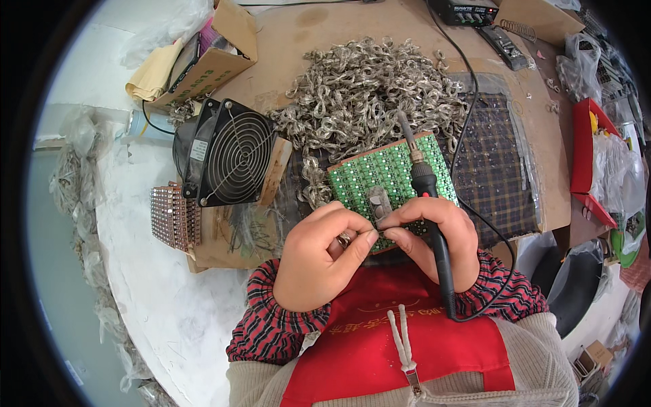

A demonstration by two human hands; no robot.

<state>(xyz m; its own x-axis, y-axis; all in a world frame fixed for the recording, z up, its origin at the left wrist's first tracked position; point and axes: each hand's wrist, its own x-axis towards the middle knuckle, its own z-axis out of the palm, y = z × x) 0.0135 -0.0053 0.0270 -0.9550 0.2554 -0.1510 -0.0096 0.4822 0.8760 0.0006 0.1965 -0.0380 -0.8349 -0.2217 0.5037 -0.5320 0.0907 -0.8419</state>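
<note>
A green circuit board panel [363, 173] with rows of small parts lies tilted in front of me. Over its near edge my left hand [324, 247] pinches thumb and forefinger on something too small to make out. My right hand [441, 230] grips a black-handled soldering iron [424, 178], whose metal tip points away over the board. The right thumb and forefinger meet the left fingertips at the same spot. A small grey rounded piece [380, 202] rests on the board just beyond the fingertips. Behind the board spreads a heap of looped, knotted silvery wire bundles [369, 91].
A black fan [234, 156] stands left of the board, beside a stack of brown-edged boards [175, 216]. An open cardboard box [217, 64] sits at back left. The iron's black cord [475, 85] runs past a checked cloth [498, 156]. At right is a red box [588, 152] with plastic bags.
</note>
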